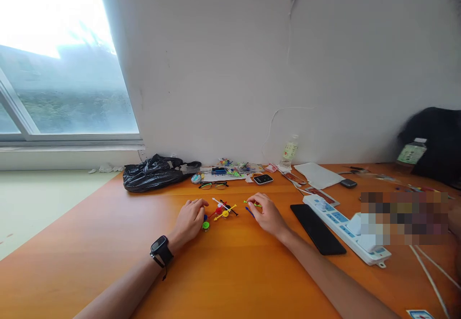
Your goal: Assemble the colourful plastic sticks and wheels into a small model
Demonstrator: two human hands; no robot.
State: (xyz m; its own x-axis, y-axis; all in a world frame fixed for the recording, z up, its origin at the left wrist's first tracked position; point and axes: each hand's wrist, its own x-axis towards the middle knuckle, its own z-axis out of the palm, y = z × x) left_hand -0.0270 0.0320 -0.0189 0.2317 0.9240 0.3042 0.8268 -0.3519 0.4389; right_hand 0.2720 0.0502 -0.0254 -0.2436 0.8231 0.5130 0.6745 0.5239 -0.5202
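My left hand (190, 219) rests on the table, fingers loosely bent and apart, with nothing visible in them. Beside its fingertips lie a small round green piece (205, 225) and a blue piece (205, 217), partly covered. Between my hands is a loose pile of plastic spinner arrows: a yellow arrow (225, 213), a red arrow (218, 211), a white arrow (218, 202) and a black arrow (232, 209). My right hand (269, 215) has thumb and forefinger closed around a green arrow (257, 204). A blue arrow (249, 211) shows by the thumb, partly hidden.
Behind lie a black plastic bag (154, 175), glasses (213, 185), a small black device (262, 179) and bagged bits (234, 170). At right are a black phone-like slab (317, 228), a white power strip (338, 220), cables and a bottle (290, 151). A wall stands behind.
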